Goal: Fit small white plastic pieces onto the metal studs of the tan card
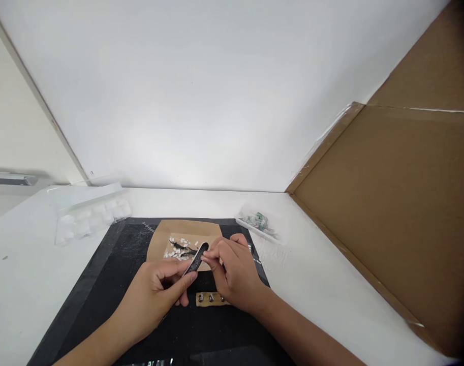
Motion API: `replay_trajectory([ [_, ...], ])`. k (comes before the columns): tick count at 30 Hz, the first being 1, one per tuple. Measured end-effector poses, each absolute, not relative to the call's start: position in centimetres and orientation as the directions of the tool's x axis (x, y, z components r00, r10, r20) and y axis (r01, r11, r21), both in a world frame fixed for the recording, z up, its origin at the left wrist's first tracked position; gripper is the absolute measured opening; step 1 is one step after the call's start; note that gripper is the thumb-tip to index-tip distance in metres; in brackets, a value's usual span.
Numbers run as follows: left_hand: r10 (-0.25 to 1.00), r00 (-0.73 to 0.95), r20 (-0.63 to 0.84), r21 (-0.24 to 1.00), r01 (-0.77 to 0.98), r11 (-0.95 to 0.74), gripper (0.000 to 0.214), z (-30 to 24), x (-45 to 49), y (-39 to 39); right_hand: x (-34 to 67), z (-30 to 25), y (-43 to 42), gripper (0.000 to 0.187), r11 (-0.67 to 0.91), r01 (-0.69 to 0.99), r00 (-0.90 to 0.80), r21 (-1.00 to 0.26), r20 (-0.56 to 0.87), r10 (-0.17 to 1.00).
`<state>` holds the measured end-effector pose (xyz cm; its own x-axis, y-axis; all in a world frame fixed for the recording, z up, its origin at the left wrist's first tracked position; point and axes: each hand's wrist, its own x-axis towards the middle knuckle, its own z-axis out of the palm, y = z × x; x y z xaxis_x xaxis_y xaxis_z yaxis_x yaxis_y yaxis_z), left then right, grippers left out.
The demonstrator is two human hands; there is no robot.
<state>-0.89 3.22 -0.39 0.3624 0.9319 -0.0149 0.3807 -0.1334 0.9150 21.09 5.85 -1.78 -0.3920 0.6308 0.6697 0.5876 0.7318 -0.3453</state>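
Between the thumb and fingers of my left hand [159, 287] is a black nail file [195, 260] with a pale edge and a rounded end, tilted up to the right. My right hand [235, 269] is closed in a pinch at the file's upper part; whatever is between those fingertips is too small to make out. Beyond the file lies a brown paper sheet [159, 239] with small white bits and dark strands on it. Below the hands rests a tan strip [206, 300] with several round metal pieces, its right end hidden by my right hand.
A black mat [102, 279] lies under the work on a white table [311, 284]. At the back left stands a clear compartment box [90, 218] with white contents. A clear tray [260, 223] of small green-and-clear packets is at the back right. Cardboard [392, 203] rises on the right.
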Motion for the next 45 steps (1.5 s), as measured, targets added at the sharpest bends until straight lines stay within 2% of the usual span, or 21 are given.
replay_trajectory([
  [8, 0.931, 0.363, -0.030, 0.912, 0.390, -0.123, 0.037, -0.36, -0.91, 3.38, 21.00, -1.93, 5.73, 0.013, 0.754, 0.565, -0.434, -0.334, 0.658, 0.616],
  [14, 0.934, 0.358, -0.003, 0.907, 0.394, -0.148, 0.038, -0.31, -0.90, 3.38, 21.07, -1.91, 5.95, 0.012, 0.709, 0.618, -0.370, -0.340, 0.670, 0.643],
  [20, 0.934, 0.356, -0.019, 0.915, 0.383, -0.128, 0.036, -0.44, -1.00, 3.42, 20.87, -2.08, 5.82, 0.014, 0.740, 0.581, -0.421, -0.338, 0.654, 0.629],
  [27, 0.937, 0.348, -0.023, 0.910, 0.395, -0.124, 0.037, -0.30, -1.04, 3.35, 21.01, -1.97, 5.95, 0.012, 0.726, 0.602, -0.372, -0.331, 0.688, 0.623],
  [33, 0.930, 0.366, -0.039, 0.916, 0.386, -0.113, 0.037, -0.35, -1.03, 3.41, 20.86, -2.02, 5.81, 0.013, 0.748, 0.573, -0.403, -0.335, 0.679, 0.614],
  [39, 0.935, 0.353, -0.031, 0.911, 0.395, -0.118, 0.043, -0.21, -0.98, 3.29, 21.02, -1.93, 6.03, 0.014, 0.707, 0.627, -0.338, -0.326, 0.705, 0.624],
  [45, 0.932, 0.360, -0.039, 0.907, 0.405, -0.118, 0.038, -0.32, -1.13, 3.29, 20.99, -1.85, 5.93, 0.014, 0.752, 0.581, -0.426, -0.310, 0.672, 0.606],
])
